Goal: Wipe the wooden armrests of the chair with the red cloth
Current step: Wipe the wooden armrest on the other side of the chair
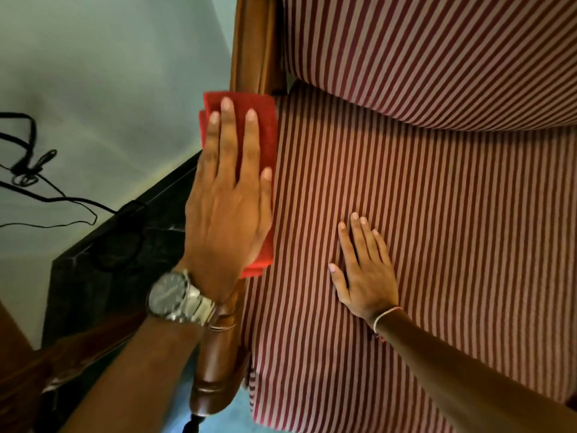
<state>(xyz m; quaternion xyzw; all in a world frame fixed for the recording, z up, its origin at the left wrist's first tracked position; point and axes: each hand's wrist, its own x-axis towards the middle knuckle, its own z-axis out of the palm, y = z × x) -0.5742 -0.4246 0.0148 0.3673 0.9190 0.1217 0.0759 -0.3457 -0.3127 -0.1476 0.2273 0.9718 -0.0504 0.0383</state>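
The left hand [228, 195] lay flat on the red cloth [265, 120], fingers spread and pressing down, not pinching it. The cloth sat folded on the wooden armrest [218, 364] at the left edge of the chair, about halfway along it, and one side of it hung just over the striped seat cushion [437, 245]. The right hand [365, 276] rested open and flat on that cushion, holding nothing, and seemed to be propping the person up. A silver watch [175, 298] was on the left wrist. The wiping of this armrest looked to be in the middle. Next, the hand would likely need to push the cloth along the wood to the ends. The other armrest was out of sight.
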